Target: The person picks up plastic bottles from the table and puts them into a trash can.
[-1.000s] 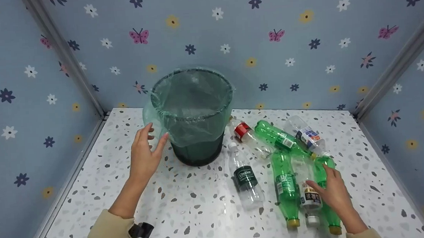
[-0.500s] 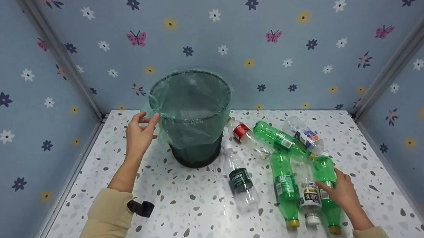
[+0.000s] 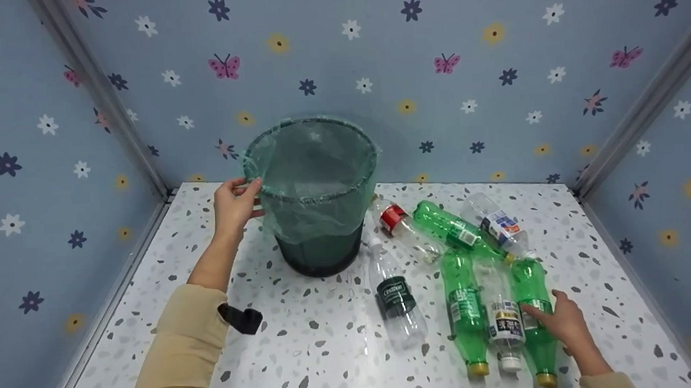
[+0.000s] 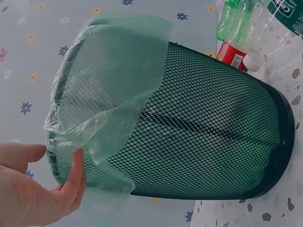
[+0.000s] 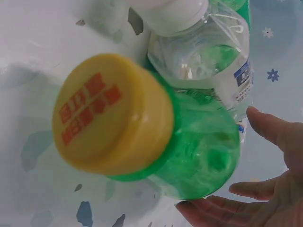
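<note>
A dark green mesh bin (image 3: 322, 251) lined with a thin green bag (image 3: 299, 217) stands upright at the back of the speckled table (image 3: 306, 350). My left hand (image 3: 236, 202) holds the bin's left rim, fingers curled over the bag's edge. In the left wrist view, thumb and fingers (image 4: 75, 172) pinch the bag (image 4: 109, 85) against the mesh (image 4: 213, 137). My right hand (image 3: 556, 319) lies open on the rightmost green bottle (image 3: 528, 285). In the right wrist view its fingers (image 5: 265, 127) spread beside that bottle (image 5: 203, 156), which has a yellow cap (image 5: 111, 113).
Several empty bottles lie right of the bin: a clear white-capped one (image 3: 504, 321), another green one (image 3: 464, 306), a clear dark-labelled one (image 3: 395, 292), a red-labelled one (image 3: 397, 218), and others behind. Flowered blue walls (image 3: 433, 65) close in the back and both sides.
My left hand rose from the bin's side to its rim and took hold of it. My right hand slid toward the near right, from the clear bottle onto the green one.
</note>
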Motion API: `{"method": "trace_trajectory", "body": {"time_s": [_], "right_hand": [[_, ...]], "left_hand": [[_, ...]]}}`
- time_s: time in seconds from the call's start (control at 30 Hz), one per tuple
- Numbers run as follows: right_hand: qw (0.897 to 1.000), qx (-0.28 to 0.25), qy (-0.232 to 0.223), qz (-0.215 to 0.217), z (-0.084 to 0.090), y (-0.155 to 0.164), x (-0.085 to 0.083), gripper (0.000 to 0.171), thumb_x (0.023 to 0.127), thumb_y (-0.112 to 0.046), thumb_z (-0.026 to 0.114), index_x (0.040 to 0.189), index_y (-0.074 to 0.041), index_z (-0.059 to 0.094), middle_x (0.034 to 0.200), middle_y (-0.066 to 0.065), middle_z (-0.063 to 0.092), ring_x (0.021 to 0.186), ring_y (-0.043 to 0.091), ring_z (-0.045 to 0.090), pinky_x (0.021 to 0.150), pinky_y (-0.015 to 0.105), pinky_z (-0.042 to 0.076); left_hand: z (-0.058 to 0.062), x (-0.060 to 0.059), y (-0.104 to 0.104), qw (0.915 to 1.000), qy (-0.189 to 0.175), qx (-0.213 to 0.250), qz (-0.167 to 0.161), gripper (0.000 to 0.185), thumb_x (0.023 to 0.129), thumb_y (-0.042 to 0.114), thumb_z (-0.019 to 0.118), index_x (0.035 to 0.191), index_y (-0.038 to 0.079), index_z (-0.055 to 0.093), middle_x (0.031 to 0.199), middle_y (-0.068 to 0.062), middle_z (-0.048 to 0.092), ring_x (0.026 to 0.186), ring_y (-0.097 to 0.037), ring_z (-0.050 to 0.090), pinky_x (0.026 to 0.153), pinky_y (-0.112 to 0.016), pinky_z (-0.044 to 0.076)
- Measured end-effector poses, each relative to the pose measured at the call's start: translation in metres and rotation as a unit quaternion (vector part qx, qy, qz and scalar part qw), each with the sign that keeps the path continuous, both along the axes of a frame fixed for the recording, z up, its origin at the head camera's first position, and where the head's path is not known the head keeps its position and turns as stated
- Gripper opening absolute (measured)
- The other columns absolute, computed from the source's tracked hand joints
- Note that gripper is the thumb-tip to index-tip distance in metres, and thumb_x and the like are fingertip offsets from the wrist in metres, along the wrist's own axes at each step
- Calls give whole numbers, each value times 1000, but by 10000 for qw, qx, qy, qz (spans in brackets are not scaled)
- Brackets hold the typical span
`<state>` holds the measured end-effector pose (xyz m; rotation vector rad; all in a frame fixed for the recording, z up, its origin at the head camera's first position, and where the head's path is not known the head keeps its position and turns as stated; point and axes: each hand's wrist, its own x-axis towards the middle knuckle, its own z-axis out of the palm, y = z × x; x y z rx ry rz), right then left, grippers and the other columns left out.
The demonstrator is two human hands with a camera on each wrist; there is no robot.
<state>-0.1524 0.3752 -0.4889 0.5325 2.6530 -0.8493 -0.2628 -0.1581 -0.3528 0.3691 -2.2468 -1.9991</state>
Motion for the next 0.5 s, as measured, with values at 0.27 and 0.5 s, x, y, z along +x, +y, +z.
{"method": "trace_trajectory", "body": {"time_s": [0.27,0.5], "right_hand": [[9991,-241,-309,-156,-7,6,0,107,76,-61,54,131,19,7,124,41,16,113,53,27,81,55,39],[9984,-341,-408,-191,-9,8,-1,108,74,-62,55,131,17,9,123,40,22,109,51,35,74,51,44]], "left_hand": [[-1,-5,0,9992,-162,356,21,47,91,20,50,131,-1,34,110,-11,47,80,-15,56,68,-25,50],[0,-7,0,9964,-221,803,153,47,89,15,52,130,-1,34,101,-6,47,75,-11,53,65,-21,48]]}}
